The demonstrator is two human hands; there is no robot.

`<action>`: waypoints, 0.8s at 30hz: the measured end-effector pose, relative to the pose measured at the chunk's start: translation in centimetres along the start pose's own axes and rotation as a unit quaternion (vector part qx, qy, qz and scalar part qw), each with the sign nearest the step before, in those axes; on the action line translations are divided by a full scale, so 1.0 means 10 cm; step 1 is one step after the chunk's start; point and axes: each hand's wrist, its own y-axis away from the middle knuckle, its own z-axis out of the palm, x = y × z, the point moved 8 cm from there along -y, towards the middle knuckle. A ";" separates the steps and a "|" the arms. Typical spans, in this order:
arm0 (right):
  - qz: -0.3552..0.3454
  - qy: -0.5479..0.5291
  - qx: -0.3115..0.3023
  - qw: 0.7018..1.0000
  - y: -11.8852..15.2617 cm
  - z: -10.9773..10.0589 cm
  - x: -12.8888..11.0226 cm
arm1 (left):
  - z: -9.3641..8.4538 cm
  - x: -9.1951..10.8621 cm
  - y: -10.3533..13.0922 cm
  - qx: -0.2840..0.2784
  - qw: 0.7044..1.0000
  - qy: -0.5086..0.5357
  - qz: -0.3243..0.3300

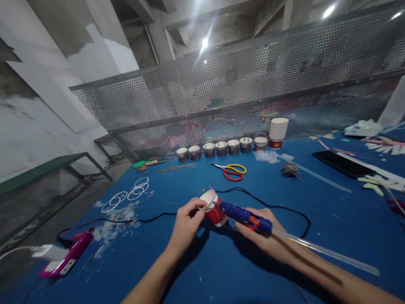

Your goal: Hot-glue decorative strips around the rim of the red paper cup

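Red-and-white paper cup (216, 214): tilted, just above or on blue table (190, 280), can't tell which.
Left hand (187, 221): pinching cup rim.
Right hand (264, 236): gripping blue glue gun (245, 216), nozzle at cup side; contact looks likely, view too small.
Clear glue stick (332, 252): out gun's rear.
Scissors (233, 170): beyond cup.
Grey yarn ball (290, 170): right of scissors.

The left hand (187, 220) and right hand (264, 236) are bare, the forearms (155, 272) too, narrowing toward the wrists (172, 249)
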 end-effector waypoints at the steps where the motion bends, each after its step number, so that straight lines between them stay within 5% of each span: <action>1: 0.004 0.001 0.004 1.000 0.00 -0.01 0.01 | 0.00 0.00 0.00 -0.001 1.000 0.003 -0.002; 24: -0.021 0.039 -0.012 0.999 0.03 0.00 -0.08 | -0.01 -0.02 -0.04 -0.012 1.000 0.015 -0.013</action>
